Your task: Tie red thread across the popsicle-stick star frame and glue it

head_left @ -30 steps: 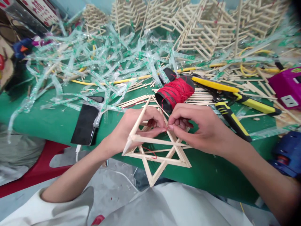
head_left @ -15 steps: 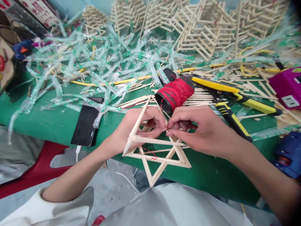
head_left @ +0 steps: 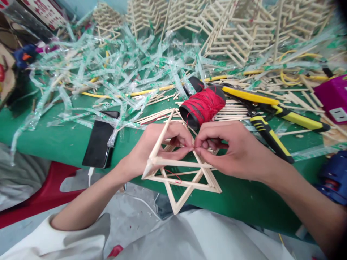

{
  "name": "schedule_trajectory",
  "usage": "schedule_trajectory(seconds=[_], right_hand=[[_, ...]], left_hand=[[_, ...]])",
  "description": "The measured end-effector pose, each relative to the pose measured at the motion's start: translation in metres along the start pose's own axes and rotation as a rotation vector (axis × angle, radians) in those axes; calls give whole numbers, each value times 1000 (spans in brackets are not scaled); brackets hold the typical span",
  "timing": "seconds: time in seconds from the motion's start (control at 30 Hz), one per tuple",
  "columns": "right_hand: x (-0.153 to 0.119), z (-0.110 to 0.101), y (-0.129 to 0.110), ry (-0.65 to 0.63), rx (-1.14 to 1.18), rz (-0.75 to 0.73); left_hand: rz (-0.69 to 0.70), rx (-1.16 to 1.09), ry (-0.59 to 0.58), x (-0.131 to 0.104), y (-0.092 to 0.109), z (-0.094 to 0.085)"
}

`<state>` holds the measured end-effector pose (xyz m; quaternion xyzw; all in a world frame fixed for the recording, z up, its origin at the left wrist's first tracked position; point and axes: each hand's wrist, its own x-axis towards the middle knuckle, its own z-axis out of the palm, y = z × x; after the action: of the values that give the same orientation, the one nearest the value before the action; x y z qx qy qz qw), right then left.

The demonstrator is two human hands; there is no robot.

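Note:
A star-shaped frame of pale wooden sticks (head_left: 187, 186) hangs over the near edge of the green table, with a loose red thread on it. My left hand (head_left: 170, 142) reaches through the frame, thumb and forefinger pinched. My right hand (head_left: 225, 146) is pinched too, its fingertips nearly touching those of the left. What looks like a bit of red thread shows between them, very small. Just beyond the hands lies a black spool wound with red thread (head_left: 204, 106).
Yellow-black pliers (head_left: 268, 133) lie to the right, near a purple box (head_left: 333, 97) and a blue tool (head_left: 334, 177). A black phone (head_left: 101, 141) with a cable is at left. Plastic strips (head_left: 114, 72), sticks and stacked stick frames (head_left: 244, 32) cover the back.
My right hand has shifted very slightly right, and its fingertips stay close to the left ones. The stick frame has barely moved.

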<state>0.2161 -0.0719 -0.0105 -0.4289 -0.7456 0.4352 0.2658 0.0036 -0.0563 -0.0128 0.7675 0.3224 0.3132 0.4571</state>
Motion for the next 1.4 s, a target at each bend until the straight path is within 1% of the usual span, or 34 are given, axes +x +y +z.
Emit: schedule_trajectory(seconds=[0.17, 0.37, 0.53, 0.87, 1.13, 1.23, 1.4], right_hand=[[0, -1, -1, -17, 32, 42], [-1, -3, -4, -25, 37, 93], [0, 0, -5, 2, 25, 115], [3, 0, -2, -13, 40, 104], [2, -5, -1, -63, 18, 92], [1, -5, -1, -64, 24, 112], [0, -6, -3, -57, 49, 96]], left_hand=[[-7, -19, -10, 1, -1, 0], [-66, -32, -39, 2, -2, 0], [-33, -25, -32, 1, -2, 0], [-6, -27, -30, 2, -4, -1], [-21, -39, -15, 2, -1, -1], [-25, -41, -32, 2, -2, -2], [-25, -36, -28, 2, -3, -2]])
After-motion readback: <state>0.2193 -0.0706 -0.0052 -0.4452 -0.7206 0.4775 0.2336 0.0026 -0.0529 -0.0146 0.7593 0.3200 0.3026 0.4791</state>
